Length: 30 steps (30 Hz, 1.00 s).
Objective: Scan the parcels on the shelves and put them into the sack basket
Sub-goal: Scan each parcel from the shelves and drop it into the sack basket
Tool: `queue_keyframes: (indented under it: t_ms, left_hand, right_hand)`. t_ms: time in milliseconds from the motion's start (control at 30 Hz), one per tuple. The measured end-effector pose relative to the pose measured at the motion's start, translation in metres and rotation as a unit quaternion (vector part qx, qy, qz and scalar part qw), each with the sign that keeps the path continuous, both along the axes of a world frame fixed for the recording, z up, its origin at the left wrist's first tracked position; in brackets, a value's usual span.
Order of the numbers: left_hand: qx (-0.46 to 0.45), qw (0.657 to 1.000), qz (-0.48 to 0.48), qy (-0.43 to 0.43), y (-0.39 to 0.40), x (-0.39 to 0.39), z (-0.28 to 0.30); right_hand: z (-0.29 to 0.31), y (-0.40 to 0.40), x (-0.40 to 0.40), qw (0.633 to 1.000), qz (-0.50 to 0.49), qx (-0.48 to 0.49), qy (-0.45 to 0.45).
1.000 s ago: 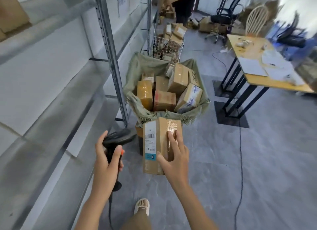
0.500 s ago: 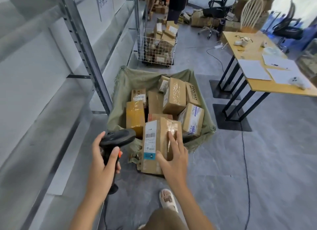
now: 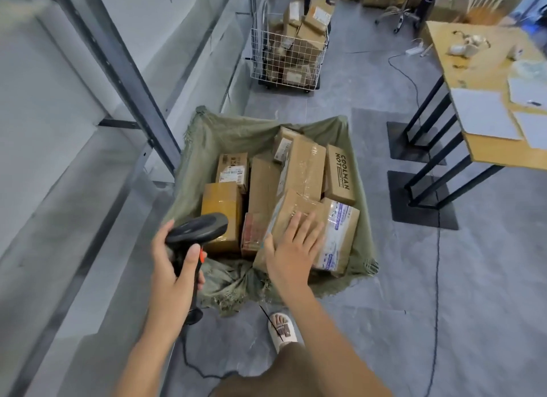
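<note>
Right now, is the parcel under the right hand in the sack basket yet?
In. The parcel lies tilted on other boxes inside the sack basket.

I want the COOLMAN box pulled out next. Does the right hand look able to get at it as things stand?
Probably yes. The COOLMAN box stands at the sack basket's far right with its printed face uncovered. The right hand rests flat on a nearer parcel, gripping nothing, so it looks free to lift and go forward.

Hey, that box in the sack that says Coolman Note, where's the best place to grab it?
Probably from above, by the long sides of the Coolman Note box: its printed face tilts upward near the sack basket's right wall, and neighbouring parcels crowd its lower edges.
</note>
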<state>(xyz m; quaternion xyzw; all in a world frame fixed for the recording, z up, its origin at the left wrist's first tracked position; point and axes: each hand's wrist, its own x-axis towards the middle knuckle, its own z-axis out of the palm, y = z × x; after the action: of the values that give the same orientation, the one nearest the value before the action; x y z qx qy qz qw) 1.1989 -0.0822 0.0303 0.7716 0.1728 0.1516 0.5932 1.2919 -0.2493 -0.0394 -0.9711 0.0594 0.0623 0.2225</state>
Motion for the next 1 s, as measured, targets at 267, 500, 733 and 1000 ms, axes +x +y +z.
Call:
queue_keyframes:
  t_ms: [267, 500, 733, 1000]
  left_hand:
    - [0.012, 0.999, 0.010, 0.033, -0.016, 0.008, -0.008]
    - [0.018, 0.998, 0.063, 0.016, -0.025, 0.005, -0.001]
    - [0.009, 0.984, 0.177, -0.008, -0.029, -0.035, 0.000]
    - [0.037, 0.952, 0.302, -0.043, -0.036, -0.163, 0.016]
  right_hand:
    - [0.001, -0.002, 0.004, 1.000, 0.008, -0.005, 0.000]
    - [0.016, -0.016, 0.010, 0.998, 0.061, -0.005, 0.009]
    - [0.032, 0.007, 0.005, 0.972, 0.221, 0.018, -0.074]
    - [0.059, 0.041, -0.078, 0.917, 0.382, 0.064, -0.097]
